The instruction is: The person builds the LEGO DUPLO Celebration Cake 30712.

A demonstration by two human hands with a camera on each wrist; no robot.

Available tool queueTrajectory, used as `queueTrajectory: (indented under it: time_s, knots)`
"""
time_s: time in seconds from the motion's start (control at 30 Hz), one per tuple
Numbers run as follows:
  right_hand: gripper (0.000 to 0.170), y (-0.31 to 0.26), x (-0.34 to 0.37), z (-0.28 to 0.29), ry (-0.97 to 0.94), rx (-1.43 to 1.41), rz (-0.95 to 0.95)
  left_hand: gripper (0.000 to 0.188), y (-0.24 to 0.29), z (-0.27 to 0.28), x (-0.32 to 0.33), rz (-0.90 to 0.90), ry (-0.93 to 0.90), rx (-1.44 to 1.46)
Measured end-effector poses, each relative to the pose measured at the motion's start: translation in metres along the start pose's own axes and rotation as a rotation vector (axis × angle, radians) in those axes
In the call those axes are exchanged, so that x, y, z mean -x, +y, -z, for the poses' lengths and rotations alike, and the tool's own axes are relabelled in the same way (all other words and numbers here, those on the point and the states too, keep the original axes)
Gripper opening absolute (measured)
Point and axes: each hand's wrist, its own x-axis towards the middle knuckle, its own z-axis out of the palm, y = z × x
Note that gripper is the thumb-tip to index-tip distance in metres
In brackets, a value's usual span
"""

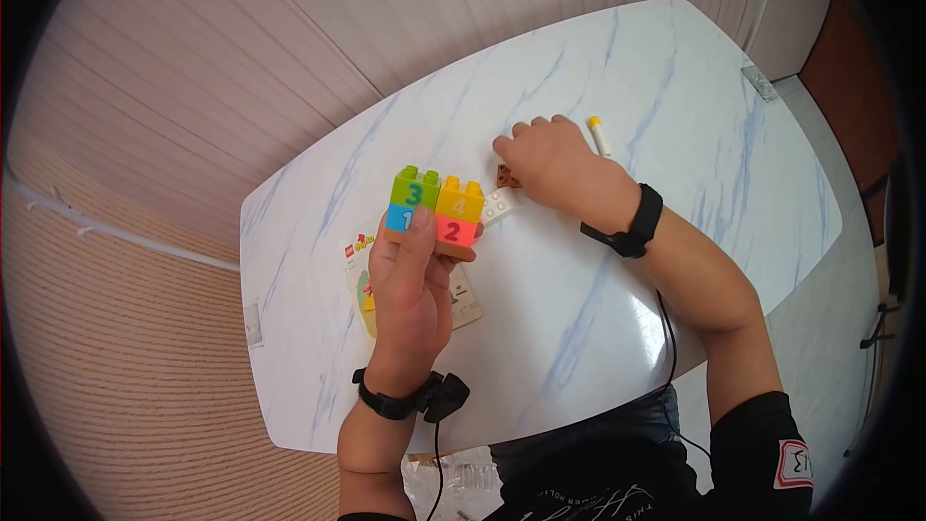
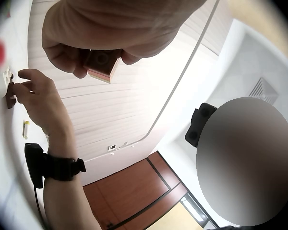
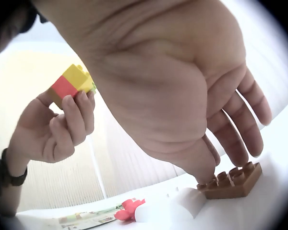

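Held up over the table, the left hand (image 1: 413, 299) grips a block stack with its thumb across the front: a green block 3 (image 1: 416, 189), yellow 4 (image 1: 461, 201), blue 1 (image 1: 397, 219) and pink 2 (image 1: 454, 232), on a brown base (image 1: 456, 252). The right hand (image 1: 558, 166) reaches over a brown studded brick (image 3: 233, 184) lying on the table. In the right wrist view its thumb is at the brick's left end and its spread, fairly straight fingers are above the studs; whether they touch is unclear.
A white studded piece (image 1: 501, 206) lies beside the brown brick, with a red flower-shaped piece (image 3: 129, 210) near it in the right wrist view. An illustrated booklet (image 1: 467, 301) is partly behind the left hand. A yellow-tipped white stick (image 1: 600, 138) lies right of the right hand.
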Motion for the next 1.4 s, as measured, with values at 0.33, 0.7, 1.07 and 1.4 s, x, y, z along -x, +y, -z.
queueTrajectory:
  time_s: [0.33,0.7,1.07,1.4]
  knots:
    - [0.014,0.040,-0.002,0.033,0.634,0.161,-0.197,0.036,0.000,0.002,-0.001,-0.018,0.008,0.007]
    - [0.014,0.028,0.003,0.042,0.433,0.076,-0.207,0.038,-0.001,0.004,-0.003,-0.022,-0.030,-0.026]
    - [0.014,0.009,0.004,0.022,0.297,0.074,-0.040,0.037,-0.002,0.005,-0.004,-0.013,-0.018,-0.042]
    - [0.020,0.010,-0.002,-0.007,-0.017,0.037,-0.046,0.038,-0.002,0.007,-0.005,-0.022,-0.028,-0.017]
